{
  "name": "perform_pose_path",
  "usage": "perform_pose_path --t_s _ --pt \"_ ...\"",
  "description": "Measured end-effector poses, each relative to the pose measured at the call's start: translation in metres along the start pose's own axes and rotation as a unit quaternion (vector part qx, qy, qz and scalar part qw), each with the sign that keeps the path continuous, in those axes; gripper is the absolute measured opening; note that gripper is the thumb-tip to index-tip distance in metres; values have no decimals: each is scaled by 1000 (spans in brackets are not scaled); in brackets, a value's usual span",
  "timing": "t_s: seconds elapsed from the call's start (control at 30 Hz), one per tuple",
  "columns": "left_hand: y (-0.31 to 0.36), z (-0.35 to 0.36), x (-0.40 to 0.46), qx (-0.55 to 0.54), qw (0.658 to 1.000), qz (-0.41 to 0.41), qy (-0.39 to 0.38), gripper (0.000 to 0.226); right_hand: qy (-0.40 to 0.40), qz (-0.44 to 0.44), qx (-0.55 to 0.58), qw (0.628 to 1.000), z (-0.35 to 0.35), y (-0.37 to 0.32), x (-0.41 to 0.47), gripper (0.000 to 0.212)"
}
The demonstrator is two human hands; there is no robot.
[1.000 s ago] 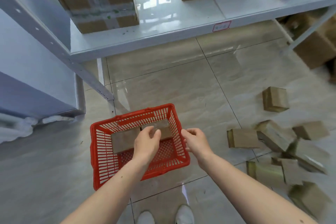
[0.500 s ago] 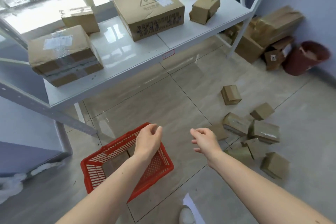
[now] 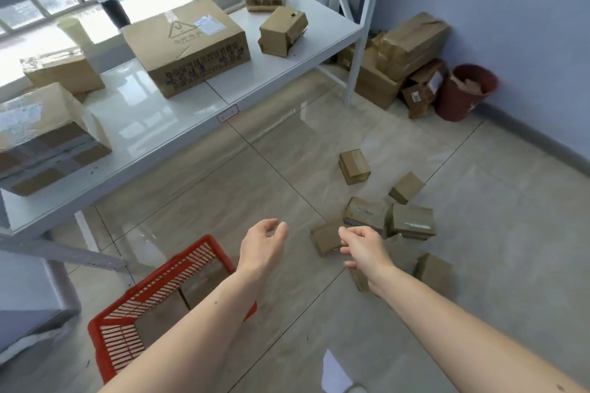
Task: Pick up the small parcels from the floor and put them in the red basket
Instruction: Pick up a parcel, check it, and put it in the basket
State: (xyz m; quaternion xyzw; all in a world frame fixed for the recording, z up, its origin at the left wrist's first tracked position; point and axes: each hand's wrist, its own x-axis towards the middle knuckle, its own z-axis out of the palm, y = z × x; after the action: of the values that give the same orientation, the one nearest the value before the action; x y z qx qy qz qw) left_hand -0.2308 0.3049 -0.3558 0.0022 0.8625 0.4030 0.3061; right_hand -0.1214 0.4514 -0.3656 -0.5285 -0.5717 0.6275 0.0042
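Above the tiled floor [image 3: 223, 188], between basket and pile, I hold both hands out with nothing in them. My left hand [image 3: 263, 244] hangs over the far corner of the red basket [image 3: 105, 348], fingers loosely curved and apart, gripping nothing. My right hand [image 3: 362, 247] reaches toward the small parcels [image 3: 410, 222], fingers relaxed and half curled, its grip likewise empty; whether it touches the nearest parcel [image 3: 325, 238] I cannot tell, since the hand overlaps it in this view. At least two brown parcels already lie inside the basket, near my left forearm. The remaining parcels lie scattered in a loose cluster to the right of the basket, one small box [image 3: 354, 166] standing a little apart, farther off. Larger cartons rest on the white shelf [image 3: 153, 124] and against the wall beside a dark red bin [image 3: 466, 92]; I judge these no part of the task. The step in hand, as I read it, is the reach for a fresh pickup. The next move calls for lowering the right hand onto the nearest parcel, closing the grip across its sides, then carrying it left over the basket rim.
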Motion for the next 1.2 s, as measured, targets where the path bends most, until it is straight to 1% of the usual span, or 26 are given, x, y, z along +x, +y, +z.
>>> perform_pose_path --t_s 0.1,0.17,0.4,0.5,0.67,0.8,0.97,1.1,1.2 --pt "26 35 -8 -2 1000 -2 -15 44 16 0 -12 1000 -44 -4 15 30" --pt "41 59 -12 -9 1000 -1 -25 44 21 -3 -11 1000 -72 -7 23 31" --pt "86 131 -10 -7 999 1 -51 46 43 14 7 999 -153 -3 60 23" --pt "105 159 -2 -2 998 5 -61 46 56 19 23 998 -182 -4 74 16" --pt "138 208 21 5 996 25 -81 45 91 20 30 995 -228 -15 110 20" --pt "165 242 46 15 996 36 -86 43 110 21 36 993 -258 -31 149 18" --pt "182 281 71 46 993 42 -101 44 130 32 56 989 -291 -36 196 22" --pt "181 320 92 71 989 55 -117 47 143 49 67 986 -313 -15 241 26" --pt "167 351 107 87 987 44 -130 49 150 62 77 984 -325 7 271 24"
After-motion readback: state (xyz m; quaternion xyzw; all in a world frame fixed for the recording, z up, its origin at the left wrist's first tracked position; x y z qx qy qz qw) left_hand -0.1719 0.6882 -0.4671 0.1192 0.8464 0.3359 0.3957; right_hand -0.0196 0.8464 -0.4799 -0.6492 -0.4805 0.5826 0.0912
